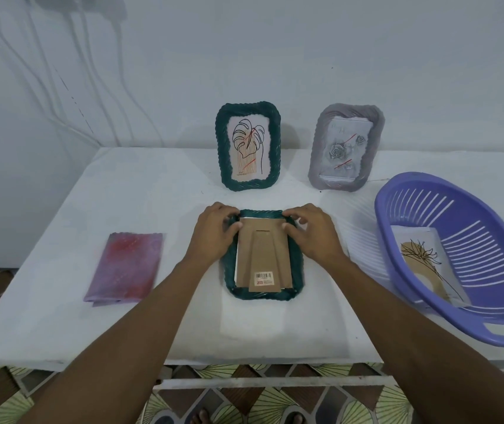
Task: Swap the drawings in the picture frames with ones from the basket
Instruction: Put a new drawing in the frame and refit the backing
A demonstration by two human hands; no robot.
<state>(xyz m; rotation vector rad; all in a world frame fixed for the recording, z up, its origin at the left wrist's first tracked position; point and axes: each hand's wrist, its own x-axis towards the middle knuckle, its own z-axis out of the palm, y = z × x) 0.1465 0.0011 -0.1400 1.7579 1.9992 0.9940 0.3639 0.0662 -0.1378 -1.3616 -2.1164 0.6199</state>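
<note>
Brown cardboard is what the person sees first: the backing board [263, 255] of a dark green frame [261, 296] that lies face down on the white worktop [152, 209], near the front edge. A barcode sticker [264, 278] sits low on the board's folded stand. The left hand [214, 234] and the right hand [312, 232] rest on the two upper corners, apart from each other, with fingertips pressing on the board and the rim; they pinch nothing firmly, as far as can be seen.

The step in hand seems to be seating or loosening the board at its top edge. To do it well, both corners should get equal pressure, so that the board stays flat and the paper under it does not crease.

On the left lies a reddish-purple sheet [125, 267]. On the right, the purple basket [428, 301] holds one drawing of a flower [428, 264].

Farther back two frames stand upright near the wall: a green one with a leaf drawing [248, 146] and a grey one with a rose drawing [345, 148].
</note>
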